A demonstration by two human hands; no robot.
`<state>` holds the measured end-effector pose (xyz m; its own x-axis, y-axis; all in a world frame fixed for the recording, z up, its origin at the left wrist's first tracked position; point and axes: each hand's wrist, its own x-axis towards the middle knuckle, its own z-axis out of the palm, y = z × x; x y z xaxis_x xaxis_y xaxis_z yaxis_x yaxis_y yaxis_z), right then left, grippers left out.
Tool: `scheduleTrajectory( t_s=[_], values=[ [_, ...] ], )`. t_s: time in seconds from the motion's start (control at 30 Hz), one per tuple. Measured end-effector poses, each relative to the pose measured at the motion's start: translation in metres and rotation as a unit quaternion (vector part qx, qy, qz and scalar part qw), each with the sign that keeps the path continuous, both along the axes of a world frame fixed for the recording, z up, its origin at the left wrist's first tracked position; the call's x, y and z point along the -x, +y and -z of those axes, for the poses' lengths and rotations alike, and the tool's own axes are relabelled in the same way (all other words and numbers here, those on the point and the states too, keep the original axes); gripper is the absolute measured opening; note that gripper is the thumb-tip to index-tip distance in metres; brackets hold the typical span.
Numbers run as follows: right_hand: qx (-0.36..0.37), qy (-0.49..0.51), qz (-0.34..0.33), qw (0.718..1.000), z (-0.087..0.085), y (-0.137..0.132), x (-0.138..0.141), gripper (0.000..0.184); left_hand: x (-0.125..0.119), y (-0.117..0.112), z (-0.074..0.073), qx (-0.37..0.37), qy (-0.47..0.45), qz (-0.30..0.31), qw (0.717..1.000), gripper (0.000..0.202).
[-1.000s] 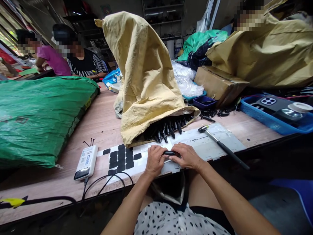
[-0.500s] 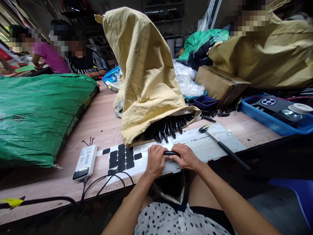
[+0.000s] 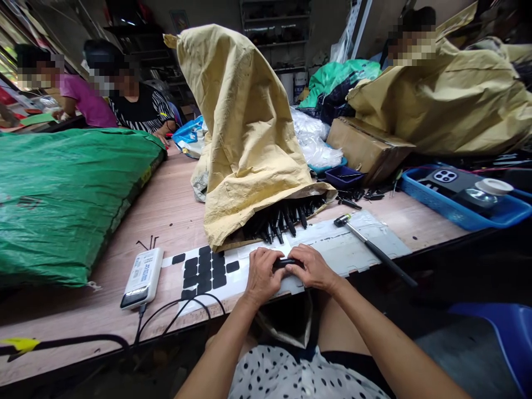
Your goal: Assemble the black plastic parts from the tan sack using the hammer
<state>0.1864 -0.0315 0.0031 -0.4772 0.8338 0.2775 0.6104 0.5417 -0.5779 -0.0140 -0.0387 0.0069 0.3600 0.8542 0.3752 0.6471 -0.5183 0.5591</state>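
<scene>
We are clamping left hand [image 3: 261, 275] and right hand [image 3: 315, 269] on small black plastic rod [image 3: 286, 262] | tan paper sack [image 3: 245, 127] at 12 o'clock

Bare tabletop [image 3: 166, 199] between green sack [image 3: 62, 199] and paper sack [image 3: 245, 138] (black parts [image 3: 286, 219] at its mouth), hammer [image 3: 376, 250] rightward.

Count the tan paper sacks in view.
2. One tan paper sack stands mid-bench, black parts spilling from its mouth. The other sack lies far right, behind the cardboard box. More may be hidden behind it.
</scene>
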Motion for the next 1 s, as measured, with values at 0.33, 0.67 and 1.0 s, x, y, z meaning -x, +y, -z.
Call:
scheduleTrajectory(
  t_s=[0.33, 0.67, 1.0],
  values=[
    [-0.019, -0.003, 0.016, 1.0, 0.0005, -0.0016, 0.0027, 0.014, 0.0003, -0.0001, 0.0032, -0.036, 0.052, 0.003, 0.998, 0.018],
    [-0.081, 0.002, 0.013, 0.997, 0.0012, -0.0038, 0.0051, 0.02, -0.003, -0.0029, 0.0032, -0.104, 0.106, 0.028, 0.989, 0.013],
    [-0.037, 0.043, 0.036, 0.998, -0.0022, -0.0037, 0.0037, 0.02, -0.0014, -0.0017, 0.0027, -0.084, 0.081, -0.019, 0.993, 0.024]
  ],
)
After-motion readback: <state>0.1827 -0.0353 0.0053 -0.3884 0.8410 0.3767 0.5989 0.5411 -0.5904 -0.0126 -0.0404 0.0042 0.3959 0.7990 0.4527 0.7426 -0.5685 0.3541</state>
